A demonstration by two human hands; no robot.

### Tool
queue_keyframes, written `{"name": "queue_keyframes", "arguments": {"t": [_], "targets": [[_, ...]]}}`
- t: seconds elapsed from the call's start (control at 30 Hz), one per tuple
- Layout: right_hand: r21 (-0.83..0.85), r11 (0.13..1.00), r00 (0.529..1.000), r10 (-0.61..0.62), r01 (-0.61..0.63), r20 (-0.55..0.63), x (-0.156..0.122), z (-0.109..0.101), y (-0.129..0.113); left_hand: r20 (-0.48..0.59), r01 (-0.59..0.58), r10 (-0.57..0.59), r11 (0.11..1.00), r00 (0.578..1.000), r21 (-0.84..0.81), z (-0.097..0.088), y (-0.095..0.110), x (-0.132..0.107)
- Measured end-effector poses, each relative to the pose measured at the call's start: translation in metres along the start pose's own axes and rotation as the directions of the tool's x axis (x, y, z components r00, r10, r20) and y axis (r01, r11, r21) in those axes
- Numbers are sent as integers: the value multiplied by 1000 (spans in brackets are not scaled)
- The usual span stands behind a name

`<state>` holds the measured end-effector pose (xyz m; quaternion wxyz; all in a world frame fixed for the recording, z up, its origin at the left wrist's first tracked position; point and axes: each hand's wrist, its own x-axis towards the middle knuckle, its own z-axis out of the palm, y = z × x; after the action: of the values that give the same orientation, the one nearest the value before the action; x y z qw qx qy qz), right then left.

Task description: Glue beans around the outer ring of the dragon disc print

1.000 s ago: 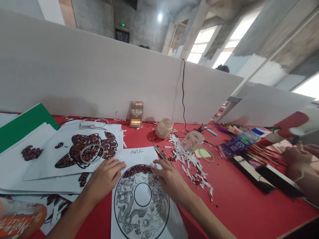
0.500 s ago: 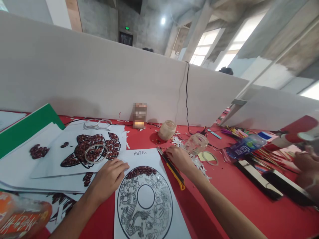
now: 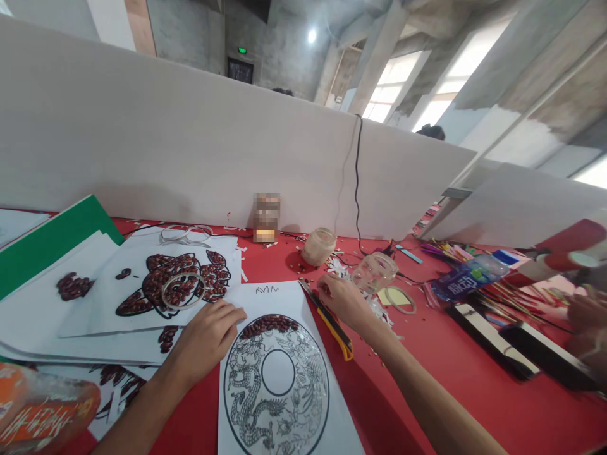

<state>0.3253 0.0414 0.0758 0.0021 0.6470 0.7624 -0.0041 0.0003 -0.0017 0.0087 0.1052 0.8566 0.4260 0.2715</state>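
Note:
My left hand [image 3: 212, 332] lies palm down with fingers stretched, on the left edge of the drawing sheet [image 3: 279, 297]. On that sheet is a ring-shaped dragon and bird drawing [image 3: 251, 392]; dark red beans [image 3: 268, 325] fill its top arc. Right of the sheet, my right hand [image 3: 344, 300] is down on the table with fingers curled together. Its fingertips are partly hidden, and I cannot make out what they hold. Beside it lies a yellow utility knife [image 3: 334, 328]. Near that hand are a clear jar [image 3: 374, 272] on its side and a cloudy jar [image 3: 318, 246].
To the left, sheets carry a bean-covered picture [image 3: 173, 281] with a tape ring [image 3: 183, 291] on it. An orange-labelled container [image 3: 42, 411] stands at lower left. On the right are a bottle [image 3: 469, 275], black-and-cream blocks [image 3: 493, 341] and another person's hand [image 3: 588, 316]. A white partition [image 3: 190, 145] rises behind.
My right hand has shifted very slightly, its fingers still curled at the table. My left hand stays in place on the paper.

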Motion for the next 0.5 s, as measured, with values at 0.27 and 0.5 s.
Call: {"name": "queue_keyframes", "arguments": {"t": [0.27,0.5], "targets": [[413,896,976,-85,163,-202,-62,18,-42,-2,-8,8,1000,1000,0,1,-1,-1],[119,958,937,-222,261,-271,-67,46,-68,8,0,0,1000,1000,6,0,1,0]]}}
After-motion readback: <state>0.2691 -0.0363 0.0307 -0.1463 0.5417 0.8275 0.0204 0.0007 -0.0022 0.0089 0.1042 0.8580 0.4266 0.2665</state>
